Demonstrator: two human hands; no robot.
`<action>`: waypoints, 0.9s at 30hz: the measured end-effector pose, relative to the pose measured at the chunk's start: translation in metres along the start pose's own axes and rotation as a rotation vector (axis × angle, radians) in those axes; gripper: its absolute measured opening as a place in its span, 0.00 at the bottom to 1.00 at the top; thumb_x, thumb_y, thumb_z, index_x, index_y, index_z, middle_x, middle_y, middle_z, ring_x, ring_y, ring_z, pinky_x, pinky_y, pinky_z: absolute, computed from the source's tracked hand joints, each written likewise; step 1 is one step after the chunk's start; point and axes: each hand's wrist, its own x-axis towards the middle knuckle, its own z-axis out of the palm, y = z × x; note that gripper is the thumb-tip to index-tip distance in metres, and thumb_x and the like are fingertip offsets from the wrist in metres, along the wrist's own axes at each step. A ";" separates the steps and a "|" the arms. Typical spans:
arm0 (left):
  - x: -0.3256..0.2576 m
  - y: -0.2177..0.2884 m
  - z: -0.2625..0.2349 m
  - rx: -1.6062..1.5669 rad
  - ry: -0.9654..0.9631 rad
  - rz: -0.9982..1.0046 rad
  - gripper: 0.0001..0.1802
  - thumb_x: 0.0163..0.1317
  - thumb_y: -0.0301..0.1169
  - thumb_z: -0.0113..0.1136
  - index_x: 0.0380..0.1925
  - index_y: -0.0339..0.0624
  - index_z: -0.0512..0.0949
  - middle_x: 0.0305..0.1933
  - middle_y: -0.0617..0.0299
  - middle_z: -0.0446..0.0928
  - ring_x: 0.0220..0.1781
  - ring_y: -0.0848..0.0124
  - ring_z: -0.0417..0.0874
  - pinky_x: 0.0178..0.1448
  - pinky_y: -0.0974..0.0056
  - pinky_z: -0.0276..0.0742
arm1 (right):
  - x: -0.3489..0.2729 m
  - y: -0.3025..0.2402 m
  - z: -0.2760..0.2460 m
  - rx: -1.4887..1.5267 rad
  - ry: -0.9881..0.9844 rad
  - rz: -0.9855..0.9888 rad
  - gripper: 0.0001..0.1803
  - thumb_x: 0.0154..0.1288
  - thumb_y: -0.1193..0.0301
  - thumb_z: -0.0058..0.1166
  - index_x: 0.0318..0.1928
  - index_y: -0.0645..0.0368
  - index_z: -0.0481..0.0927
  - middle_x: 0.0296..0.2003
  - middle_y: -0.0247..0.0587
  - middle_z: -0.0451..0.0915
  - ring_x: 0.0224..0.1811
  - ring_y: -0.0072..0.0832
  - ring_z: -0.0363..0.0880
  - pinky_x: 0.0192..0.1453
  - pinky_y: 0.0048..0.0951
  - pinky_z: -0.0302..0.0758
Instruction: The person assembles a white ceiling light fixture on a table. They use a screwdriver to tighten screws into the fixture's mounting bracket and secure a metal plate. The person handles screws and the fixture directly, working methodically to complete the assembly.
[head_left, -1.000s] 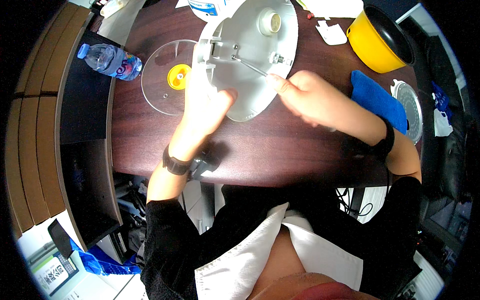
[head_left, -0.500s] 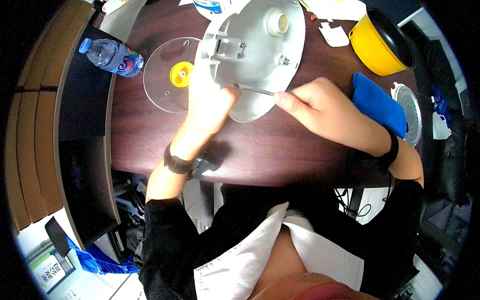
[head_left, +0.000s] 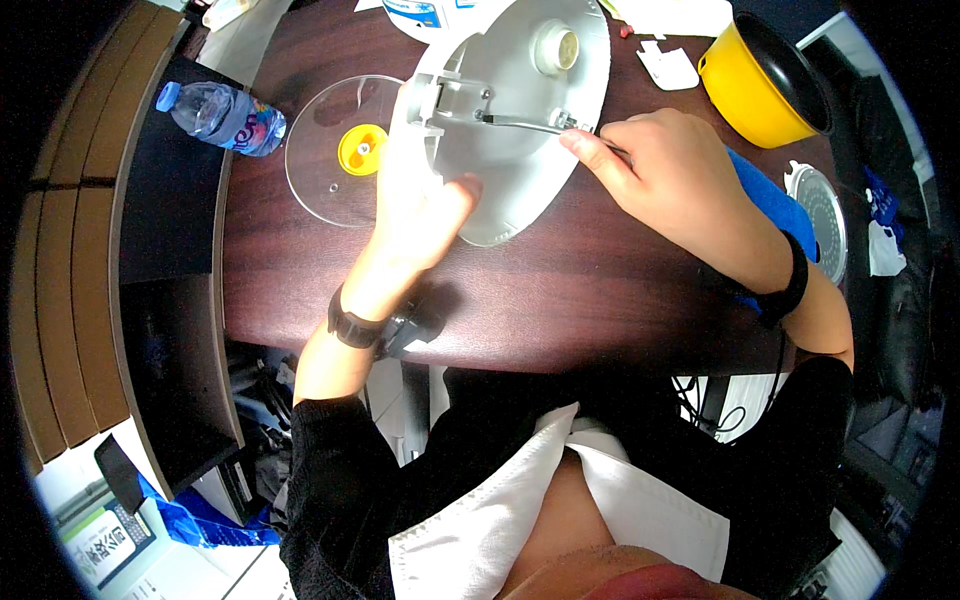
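Note:
A white plastic appliance housing (head_left: 520, 80), shaped like an oval shell, stands tilted at the table's far middle, its hollow inside facing me. My left hand (head_left: 425, 215) grips its lower left edge, with the thumb on the inner side. A thin metal rod-like tool (head_left: 525, 124) is pinched in my right hand (head_left: 660, 165). Its tip touches or lies very close to the lower of two screws (head_left: 480, 116) beside a bracket on the housing's left. A round socket (head_left: 557, 48) sticks up near the housing's top. Behind the left hand, the housing's edge is hidden.
Left of the housing lies a clear glass lid (head_left: 330, 190) with a yellow knob. A water bottle (head_left: 225, 118) lies further left. On the right are a yellow pot (head_left: 745, 90), a blue cloth (head_left: 775, 205), a perforated metal disc (head_left: 830, 215) and a small white plastic piece (head_left: 668, 66).
My right hand has moved up and slightly right with the tool. The tool's tip went from near my left thumb up to the lower screw. My left hand and the housing stay nearly still.

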 end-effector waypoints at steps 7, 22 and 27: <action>-0.001 0.000 0.000 0.021 0.004 0.048 0.37 0.36 0.25 0.47 0.54 0.34 0.56 0.45 0.57 0.65 0.47 0.70 0.66 0.50 0.68 0.64 | -0.001 -0.004 -0.003 0.000 0.009 -0.008 0.26 0.58 0.52 0.43 0.14 0.60 0.75 0.09 0.48 0.69 0.14 0.44 0.71 0.19 0.39 0.68; 0.002 -0.001 0.001 0.245 0.025 0.118 0.38 0.34 0.24 0.48 0.54 0.35 0.55 0.37 0.56 0.71 0.38 0.71 0.73 0.44 0.68 0.70 | 0.000 -0.015 -0.005 -0.010 -0.041 0.011 0.28 0.60 0.54 0.41 0.12 0.62 0.74 0.10 0.52 0.69 0.15 0.47 0.72 0.21 0.41 0.69; 0.001 -0.002 0.000 0.303 -0.006 0.146 0.39 0.36 0.25 0.46 0.56 0.39 0.53 0.39 0.55 0.72 0.38 0.70 0.74 0.44 0.68 0.70 | -0.004 -0.015 0.014 0.491 -0.187 0.114 0.26 0.61 0.53 0.39 0.22 0.61 0.79 0.16 0.55 0.72 0.22 0.48 0.75 0.28 0.41 0.72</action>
